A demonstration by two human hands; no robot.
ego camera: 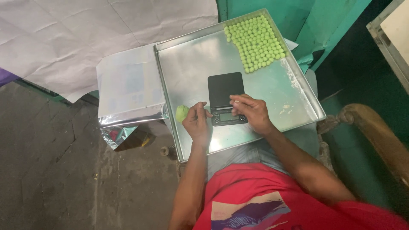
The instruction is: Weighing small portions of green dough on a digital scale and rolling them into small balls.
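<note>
My left hand [197,122] holds a lump of light green dough [182,113] at the near left edge of a large steel tray [187,68]. A small black digital scale [226,98] sits in the middle of the tray, its platform bare. My right hand [252,111] rests over the scale's front panel, fingers curled and touching it; whether it pinches a bit of dough I cannot tell. Several small green dough balls [257,42] lie in tidy rows at the tray's far right corner.
The tray rests on my lap. A shiny foil bag [128,93] lies to its left, white paper sheets [85,34] beyond. Dark floor at left, green wall and a wooden armrest [375,132] at right. Crumbs [284,108] dot the tray's right side.
</note>
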